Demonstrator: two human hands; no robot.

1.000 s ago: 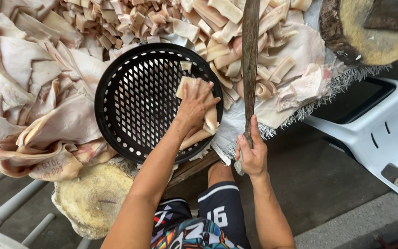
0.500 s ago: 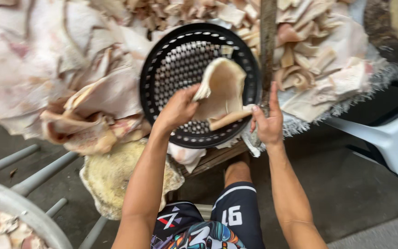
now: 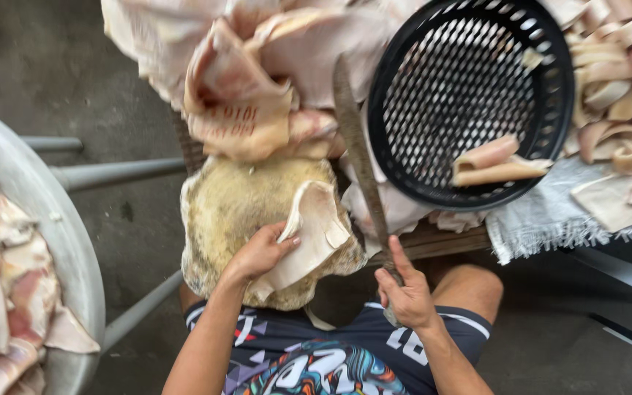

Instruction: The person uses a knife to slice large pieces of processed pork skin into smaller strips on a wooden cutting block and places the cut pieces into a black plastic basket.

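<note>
My left hand point(image 3: 259, 252) grips a pale folded piece of skin point(image 3: 309, 234) and holds it on a worn round wooden chopping block point(image 3: 235, 197) in front of my lap. My right hand point(image 3: 406, 296) is closed on the handle of a long knife point(image 3: 356, 146), whose blade points away from me, past the block's right side. A black perforated basket point(image 3: 469, 95) sits tilted to the right, with two curled strips of skin point(image 3: 493, 164) lying in it.
A heap of large pale skins point(image 3: 257, 66) lies beyond the block. Cut strips point(image 3: 619, 95) are piled right of the basket on a grey cloth point(image 3: 550, 212). A big metal basin point(image 3: 31, 219) with skin pieces stands at left, beside grey metal bars point(image 3: 111, 172).
My left hand lifted a piece of skin out of the basket and brought it down left onto the chopping block. The knife swung left with my right hand. The view shifted left and down.
</note>
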